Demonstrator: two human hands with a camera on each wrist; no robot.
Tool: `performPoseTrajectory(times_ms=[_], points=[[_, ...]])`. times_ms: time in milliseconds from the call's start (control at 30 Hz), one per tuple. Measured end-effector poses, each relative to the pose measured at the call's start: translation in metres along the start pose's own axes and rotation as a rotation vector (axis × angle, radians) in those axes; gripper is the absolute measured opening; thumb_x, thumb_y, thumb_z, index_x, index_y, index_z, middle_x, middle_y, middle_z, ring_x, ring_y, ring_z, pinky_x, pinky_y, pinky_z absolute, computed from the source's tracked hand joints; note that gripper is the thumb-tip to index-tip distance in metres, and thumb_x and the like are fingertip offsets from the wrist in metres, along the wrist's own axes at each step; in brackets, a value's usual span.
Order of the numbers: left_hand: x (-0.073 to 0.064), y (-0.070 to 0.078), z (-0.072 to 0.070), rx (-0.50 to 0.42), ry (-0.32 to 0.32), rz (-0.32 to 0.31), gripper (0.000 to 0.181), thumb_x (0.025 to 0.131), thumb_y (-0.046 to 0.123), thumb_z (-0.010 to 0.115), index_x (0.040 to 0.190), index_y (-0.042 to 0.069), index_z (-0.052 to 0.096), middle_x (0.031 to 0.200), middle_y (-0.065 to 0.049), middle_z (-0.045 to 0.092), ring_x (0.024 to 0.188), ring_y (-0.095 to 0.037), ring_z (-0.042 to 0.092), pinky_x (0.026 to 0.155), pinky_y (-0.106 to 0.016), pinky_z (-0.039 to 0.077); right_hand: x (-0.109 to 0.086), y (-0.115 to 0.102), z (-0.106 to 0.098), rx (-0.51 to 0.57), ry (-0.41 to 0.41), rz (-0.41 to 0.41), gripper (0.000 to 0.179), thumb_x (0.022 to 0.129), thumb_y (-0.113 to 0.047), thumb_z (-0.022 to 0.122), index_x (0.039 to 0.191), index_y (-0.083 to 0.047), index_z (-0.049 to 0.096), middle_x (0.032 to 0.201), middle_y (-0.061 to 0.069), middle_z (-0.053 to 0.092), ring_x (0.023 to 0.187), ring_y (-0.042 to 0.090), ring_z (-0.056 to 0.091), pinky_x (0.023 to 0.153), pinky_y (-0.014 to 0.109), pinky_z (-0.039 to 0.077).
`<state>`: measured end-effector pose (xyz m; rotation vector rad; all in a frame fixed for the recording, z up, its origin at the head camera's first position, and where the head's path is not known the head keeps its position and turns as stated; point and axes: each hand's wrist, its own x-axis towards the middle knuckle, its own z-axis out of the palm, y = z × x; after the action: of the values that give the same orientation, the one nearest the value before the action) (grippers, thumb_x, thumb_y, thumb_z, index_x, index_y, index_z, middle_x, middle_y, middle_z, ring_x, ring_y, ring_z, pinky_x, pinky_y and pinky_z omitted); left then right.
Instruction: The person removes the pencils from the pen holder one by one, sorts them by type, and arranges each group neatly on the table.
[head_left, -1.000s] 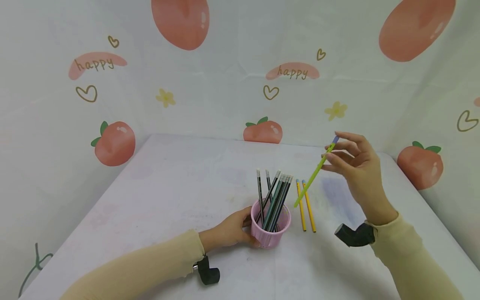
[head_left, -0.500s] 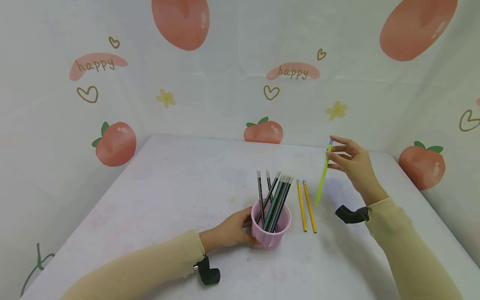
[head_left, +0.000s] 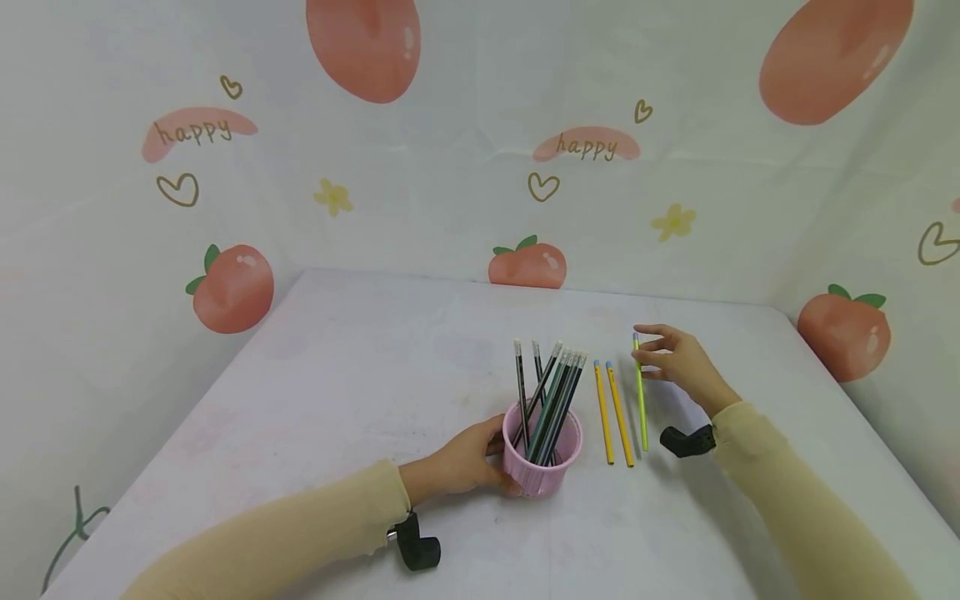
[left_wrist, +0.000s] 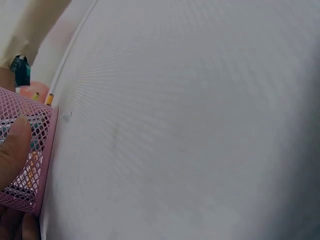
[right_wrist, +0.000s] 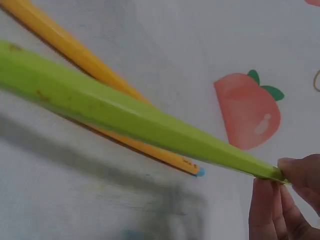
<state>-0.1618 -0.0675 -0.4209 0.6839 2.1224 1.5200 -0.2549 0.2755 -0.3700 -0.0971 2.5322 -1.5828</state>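
My left hand (head_left: 467, 458) grips a pink mesh pen holder (head_left: 542, 477) from its left side; in the left wrist view the thumb (left_wrist: 14, 150) presses the mesh wall. Several dark pencils (head_left: 557, 408) with white ends stand and lean in the pen holder. At the right, my right hand (head_left: 682, 364) pinches a lime-green pencil (head_left: 641, 400) near its purple end, thumb against fingertips. In the right wrist view the green pencil (right_wrist: 135, 120) crosses in front of two yellow pencils (right_wrist: 165, 156). It lies close above the table, roughly in line with them; contact with the table cannot be told.
Two yellow pencils (head_left: 604, 414) with blue ends lie side by side on the white table (head_left: 360, 358), between the pen holder and the right hand. A white cloth printed with peaches (head_left: 527, 264) hangs behind the table. A green cord (head_left: 78, 525) shows at the far left.
My right hand has come down and left with the green pencil, which has swung from a slant to near parallel with the yellow pencils. The left hand and pen holder have stayed still.
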Motion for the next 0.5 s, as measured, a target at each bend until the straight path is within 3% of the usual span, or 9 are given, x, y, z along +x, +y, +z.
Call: performPoseTrajectory(times_ms=[300,500], points=[[0.000,0.000,-0.001,0.007,-0.008,0.003,0.091,0.069,-0.004,0.082,0.147,0.004,0.036,0.143,-0.010,0.049,0.134,-0.028,0.047,0.113,-0.042,0.035,0.007,0.009,0.011,-0.111,-0.055,0.130,0.058,0.092,-0.010,0.065,0.143,0.002,0.042,0.117,0.020,0.056,0.083,0.011,0.061,0.076,0.028,0.059],[-0.001,0.001,-0.001,-0.001,-0.006,0.001,0.089,0.069,-0.005,0.082,0.146,0.003,0.037,0.142,-0.011,0.050,0.133,-0.029,0.047,0.113,-0.043,0.035,0.009,0.015,0.015,-0.167,-0.073,0.161,0.055,0.092,-0.012,0.066,0.141,0.003,0.044,0.116,0.022,0.061,0.083,0.010,0.062,0.075,0.027,0.059]])
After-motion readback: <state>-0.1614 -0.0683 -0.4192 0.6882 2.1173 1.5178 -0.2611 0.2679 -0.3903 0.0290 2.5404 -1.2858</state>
